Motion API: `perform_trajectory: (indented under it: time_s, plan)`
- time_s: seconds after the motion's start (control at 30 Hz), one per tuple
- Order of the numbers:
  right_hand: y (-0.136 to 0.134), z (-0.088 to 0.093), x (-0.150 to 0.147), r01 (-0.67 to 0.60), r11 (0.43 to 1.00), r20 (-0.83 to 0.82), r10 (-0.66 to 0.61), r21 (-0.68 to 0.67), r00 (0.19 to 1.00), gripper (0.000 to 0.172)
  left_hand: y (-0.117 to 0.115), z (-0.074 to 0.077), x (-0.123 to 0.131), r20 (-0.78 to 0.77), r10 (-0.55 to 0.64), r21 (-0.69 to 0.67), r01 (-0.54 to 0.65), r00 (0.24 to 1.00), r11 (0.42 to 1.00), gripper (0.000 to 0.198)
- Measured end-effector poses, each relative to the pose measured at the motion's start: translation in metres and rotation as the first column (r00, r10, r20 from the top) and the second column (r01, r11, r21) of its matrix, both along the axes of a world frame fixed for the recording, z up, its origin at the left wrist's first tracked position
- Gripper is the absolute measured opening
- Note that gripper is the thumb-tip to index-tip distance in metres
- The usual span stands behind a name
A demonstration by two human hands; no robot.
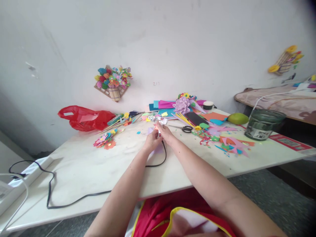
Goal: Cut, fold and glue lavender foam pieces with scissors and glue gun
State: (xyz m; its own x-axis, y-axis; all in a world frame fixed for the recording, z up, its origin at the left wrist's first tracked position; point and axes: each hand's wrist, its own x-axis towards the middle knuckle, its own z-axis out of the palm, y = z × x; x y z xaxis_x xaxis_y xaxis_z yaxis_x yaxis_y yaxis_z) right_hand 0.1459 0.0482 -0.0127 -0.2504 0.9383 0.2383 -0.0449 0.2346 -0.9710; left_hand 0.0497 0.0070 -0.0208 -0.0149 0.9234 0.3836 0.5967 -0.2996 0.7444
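Tool (159,134) w/ cord (165,152) end nearest, axis unclear, in closed grip of L hand (152,140) + R hand (167,133).

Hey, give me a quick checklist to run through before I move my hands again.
1. Corded device held: ok, in the left hand.
2. Right hand grip: cannot tell, fingers partly hidden.
3. Scissors pointing away: not ok, blades point toward the right hand.
4. Black cord slack: ok, curves loosely.
5. Glass jar out of the way: ok, far right.
6. Device power: cannot tell.
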Motion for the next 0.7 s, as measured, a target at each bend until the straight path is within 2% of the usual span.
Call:
perform_trajectory:
  time_s: [0.1, 0.17, 0.27, 0.37, 0.47, 0.53, 0.6, 0.7]
  plan:
    - [-0.004, 0.002, 0.000, -0.054, 0.994, 0.053, 0.049, 0.100, 0.997, 0.053, -0.001, 0.008, -0.007, -0.041, 0.086, 0.027, -0.085, 0.995, 0.996, 0.012]
    - [-0.007, 0.002, 0.000, -0.101, 0.982, 0.125, 0.081, 0.162, 0.989, 0.052, -0.002, 0.014, -0.014, -0.059, 0.193, 0.021, -0.192, 0.980, 0.981, 0.015]
    - [-0.008, -0.001, 0.000, -0.131, 0.974, 0.235, 0.087, 0.182, 0.968, 0.051, -0.003, 0.023, -0.028, -0.131, 0.391, 0.023, -0.391, 0.911, 0.920, 0.019]
    - [-0.005, -0.007, -0.003, -0.147, 0.971, 0.387, 0.065, 0.186, 0.920, 0.051, -0.001, 0.027, -0.043, -0.211, 0.534, 0.018, -0.543, 0.819, 0.840, 0.025]
    - [-0.004, -0.011, -0.006, -0.188, 0.950, 0.547, 0.023, 0.248, 0.837, 0.049, 0.006, 0.028, -0.058, -0.282, 0.598, 0.017, -0.619, 0.751, 0.785, 0.030]
    - [-0.006, -0.012, -0.009, -0.244, 0.912, 0.643, -0.026, 0.328, 0.766, 0.048, 0.011, 0.027, -0.067, -0.335, 0.614, -0.022, -0.657, 0.715, 0.753, 0.032]
    - [-0.008, -0.014, -0.011, -0.317, 0.862, 0.710, -0.068, 0.395, 0.701, 0.047, 0.017, 0.026, -0.074, -0.386, 0.602, -0.080, -0.676, 0.699, 0.733, 0.034]
    - [-0.009, -0.019, -0.014, -0.423, 0.805, 0.775, -0.069, 0.415, 0.628, 0.047, 0.024, 0.024, -0.084, -0.478, 0.557, -0.137, -0.684, 0.679, 0.716, 0.033]
